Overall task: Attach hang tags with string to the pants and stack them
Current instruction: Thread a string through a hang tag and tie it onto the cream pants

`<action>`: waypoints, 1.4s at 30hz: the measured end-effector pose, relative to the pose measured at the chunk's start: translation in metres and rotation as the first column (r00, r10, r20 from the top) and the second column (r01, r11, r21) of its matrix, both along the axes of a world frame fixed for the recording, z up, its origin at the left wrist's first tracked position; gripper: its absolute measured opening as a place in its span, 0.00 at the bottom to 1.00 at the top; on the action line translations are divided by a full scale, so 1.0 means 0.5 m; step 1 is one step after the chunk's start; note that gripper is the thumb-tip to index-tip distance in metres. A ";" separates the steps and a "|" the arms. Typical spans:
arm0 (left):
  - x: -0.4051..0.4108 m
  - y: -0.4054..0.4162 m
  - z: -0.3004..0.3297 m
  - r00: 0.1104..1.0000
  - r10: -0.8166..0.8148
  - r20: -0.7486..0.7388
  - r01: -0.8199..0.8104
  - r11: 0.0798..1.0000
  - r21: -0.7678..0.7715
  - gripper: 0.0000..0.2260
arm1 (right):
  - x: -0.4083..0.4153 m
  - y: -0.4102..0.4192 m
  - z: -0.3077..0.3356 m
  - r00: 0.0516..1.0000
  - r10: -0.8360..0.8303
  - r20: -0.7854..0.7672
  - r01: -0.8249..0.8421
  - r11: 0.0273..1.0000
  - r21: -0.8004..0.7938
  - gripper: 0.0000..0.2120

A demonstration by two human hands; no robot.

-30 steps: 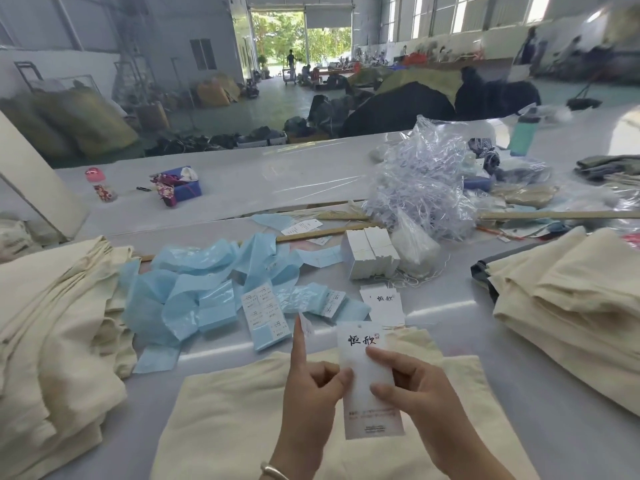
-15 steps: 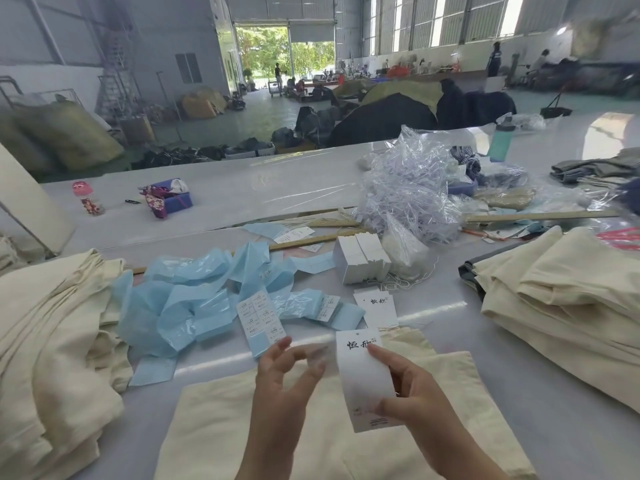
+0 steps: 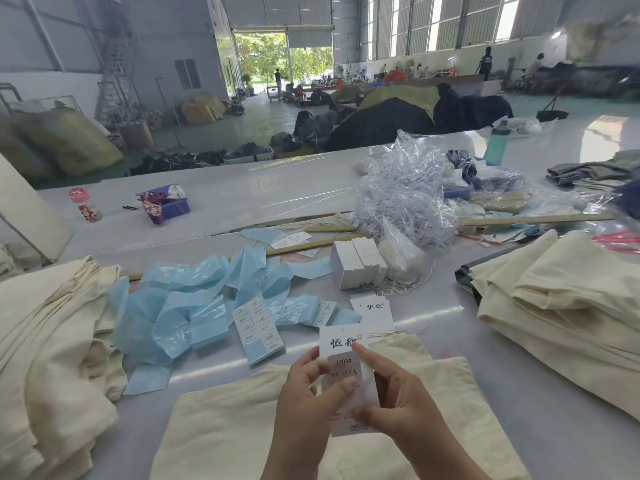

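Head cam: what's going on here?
A person is working on a white hang tag, held up in both hands over cream pants lying flat on the table. The left hand presses a small size sticker reading 1103# onto the tag's face, while the right hand pinches the tag. No string is visible on this tag. Folded cream pants sit in piles at left and right.

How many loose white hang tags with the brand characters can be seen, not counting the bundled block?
2. One hang tag is held in both hands above the cream pants; another tag lies flat on the table behind it. More may hide under clutter.
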State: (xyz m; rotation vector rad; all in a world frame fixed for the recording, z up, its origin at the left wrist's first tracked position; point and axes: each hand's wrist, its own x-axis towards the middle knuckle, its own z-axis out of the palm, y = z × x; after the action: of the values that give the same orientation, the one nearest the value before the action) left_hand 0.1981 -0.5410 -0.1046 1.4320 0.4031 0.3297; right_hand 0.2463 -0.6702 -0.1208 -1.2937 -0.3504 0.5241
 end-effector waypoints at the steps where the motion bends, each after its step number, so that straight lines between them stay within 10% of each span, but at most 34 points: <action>1: 0.001 -0.001 -0.001 1.000 -0.011 0.002 0.011 1.000 -0.008 0.17 | 0.001 -0.001 0.002 1.000 0.006 -0.001 -0.006 1.000 0.002 0.38; 19: -0.006 0.012 0.015 0.986 -0.146 0.076 0.154 0.981 -0.118 0.46 | 0.011 -0.004 0.024 0.995 -0.062 -0.080 0.074 0.984 0.163 0.39; 26: -0.010 0.001 -0.002 0.983 -0.166 0.076 0.173 0.980 -0.097 0.39 | 0.029 -0.002 0.030 0.915 -0.257 -0.310 0.318 0.933 0.165 0.26; 42: 0.004 0.013 -0.011 0.963 -0.255 0.080 0.265 0.952 -0.151 0.15 | 0.041 0.029 0.043 0.868 -0.384 -0.314 0.438 0.891 0.121 0.07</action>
State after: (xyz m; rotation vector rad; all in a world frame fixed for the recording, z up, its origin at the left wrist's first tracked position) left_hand 0.2000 -0.5346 -0.1101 1.2955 0.1835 0.1222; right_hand 0.2667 -0.6557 -0.0993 -1.0493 0.1188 0.2925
